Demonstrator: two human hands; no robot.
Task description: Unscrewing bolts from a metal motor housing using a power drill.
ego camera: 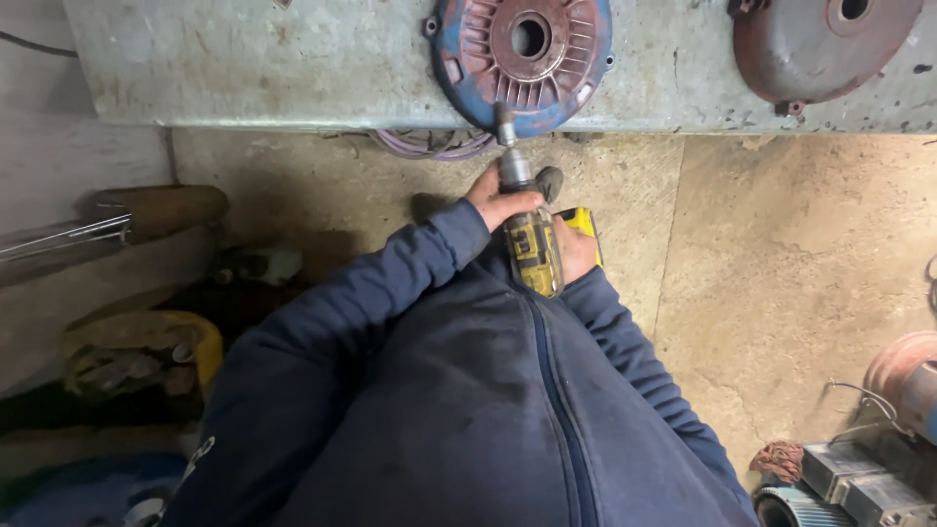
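Navy zipped jacket sleeves fill the foreground, both arms meeting on a yellow-and-black cordless impact driver [533,249]. Left hand [500,203] wraps its front barrel; right hand [576,252] closes on the grip. Its long axis points straight ahead, socket touching the lower rim of a blue-and-red ribbed round motor end cover [522,59] lying on a grey metal bench [244,63]. A rust-red cover [820,49] sits well apart to the right, clear of the tool.

The yellow and black cordless power driver [534,249] is half hidden by both hands. The right hand [576,249] shows only partly behind it. The rust-brown round metal motor cover [810,49] is cut off by the top edge.
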